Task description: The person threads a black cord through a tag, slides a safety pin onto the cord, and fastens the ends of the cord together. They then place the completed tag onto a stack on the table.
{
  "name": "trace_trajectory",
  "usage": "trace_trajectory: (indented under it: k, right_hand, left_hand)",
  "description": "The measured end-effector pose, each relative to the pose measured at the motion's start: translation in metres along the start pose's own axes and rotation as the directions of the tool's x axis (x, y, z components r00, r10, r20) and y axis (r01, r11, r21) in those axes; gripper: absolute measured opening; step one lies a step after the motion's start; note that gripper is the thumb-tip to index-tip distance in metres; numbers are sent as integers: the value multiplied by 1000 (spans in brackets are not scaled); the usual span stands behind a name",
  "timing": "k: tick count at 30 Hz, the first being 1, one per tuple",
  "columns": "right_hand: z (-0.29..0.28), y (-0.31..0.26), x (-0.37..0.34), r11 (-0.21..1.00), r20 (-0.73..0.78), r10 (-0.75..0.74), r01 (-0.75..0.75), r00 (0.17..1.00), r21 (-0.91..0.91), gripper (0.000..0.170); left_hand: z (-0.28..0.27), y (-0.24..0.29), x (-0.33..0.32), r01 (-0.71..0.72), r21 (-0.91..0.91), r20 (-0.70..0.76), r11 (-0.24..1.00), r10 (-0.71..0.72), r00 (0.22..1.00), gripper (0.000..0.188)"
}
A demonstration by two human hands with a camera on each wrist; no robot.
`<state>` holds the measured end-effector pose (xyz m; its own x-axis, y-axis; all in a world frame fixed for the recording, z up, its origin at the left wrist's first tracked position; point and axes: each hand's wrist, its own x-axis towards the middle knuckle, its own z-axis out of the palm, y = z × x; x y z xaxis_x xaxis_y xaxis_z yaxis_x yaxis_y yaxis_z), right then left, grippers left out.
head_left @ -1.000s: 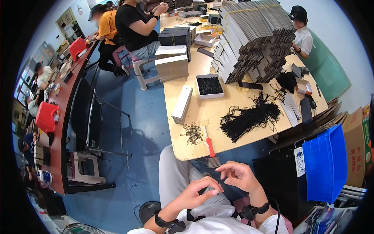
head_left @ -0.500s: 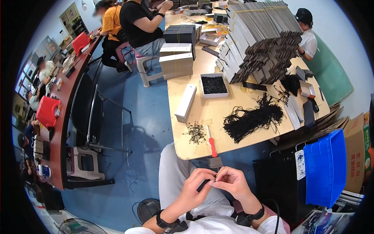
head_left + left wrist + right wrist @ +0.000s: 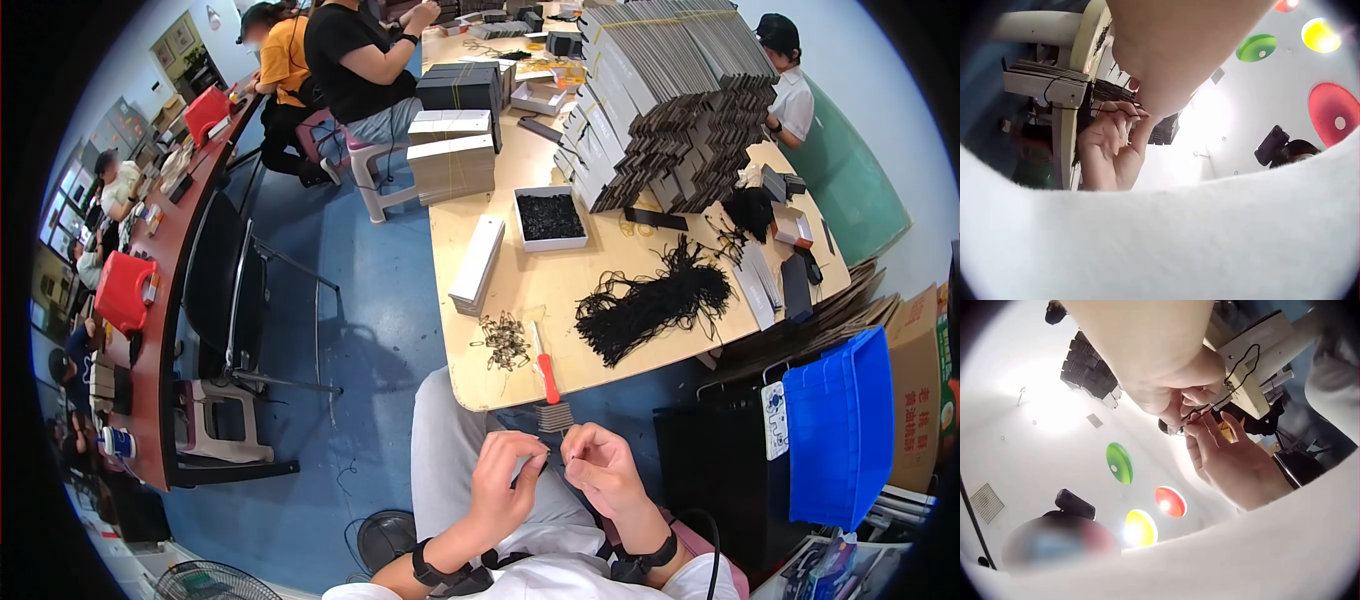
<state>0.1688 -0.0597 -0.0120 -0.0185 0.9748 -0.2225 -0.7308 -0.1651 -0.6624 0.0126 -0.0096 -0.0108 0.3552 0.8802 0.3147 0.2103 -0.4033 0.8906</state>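
Over the lap, my left hand (image 3: 503,482) pinches a thin black cord (image 3: 1063,105) between thumb and forefinger. Facing it a short gap away, my right hand (image 3: 605,472) has its thumb and forefinger pinched on the cord too. In the right wrist view the cord (image 3: 1255,359) hangs out in a loop and runs back to the fingertips of both hands. Beyond the hands, a bundle of black cords (image 3: 655,310) lies on the wooden table (image 3: 620,385). A heap of small safety pins (image 3: 503,342) sits near the table's front corner, beside an orange-handled tool (image 3: 546,378).
Tall stacks of grey boards (image 3: 660,100) rise at the table's back. A white box (image 3: 583,243) of small black pieces and a white block of cards (image 3: 478,265) stand nearer. A blue bin (image 3: 840,430) is at the right; a black chair (image 3: 225,290) is at the left.
The right hand came down from above the left with looser fingers, and the fingertips met. Now the two hands are slightly apart again, both pinching.
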Motion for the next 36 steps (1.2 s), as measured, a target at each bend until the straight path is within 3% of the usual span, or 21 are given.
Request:
trace_trajectory:
  k: [4,10,12,15,19,21,29,36]
  right_hand:
    - [1,12,7,995,-11,-28,27,1000,-99,20]
    - [5,8,5,998,-14,21,-22,1000,-59,22]
    - [2,10,5,998,-20,37,-38,999,-48,23]
    - [-4,14,6,993,-15,-3,1,1000,-118,24]
    - [-2,1,5,949,29,-26,34,999,-314,23]
    - [-3,-6,5,923,45,-27,42,999,-382,24]
    - [-11,-22,4,881,101,73,-17,992,-472,14]
    - [-13,-21,8,869,110,69,-6,992,-495,8]
  left_hand:
    - [2,6,0,-61,-35,37,998,62,997,10]
    - [5,0,-4,49,-204,81,978,-33,996,7]
    - [3,-4,-2,112,-278,190,954,-60,980,9]
    - [2,-9,0,212,-368,292,905,-103,951,12]
    - [-1,-15,1,241,-406,363,882,-87,928,12]
    - [-3,-17,-1,382,-463,451,800,-158,878,13]
    - [-4,-15,0,411,-436,518,801,-150,842,13]
    - [-3,-10,1,438,-419,523,795,-183,832,12]
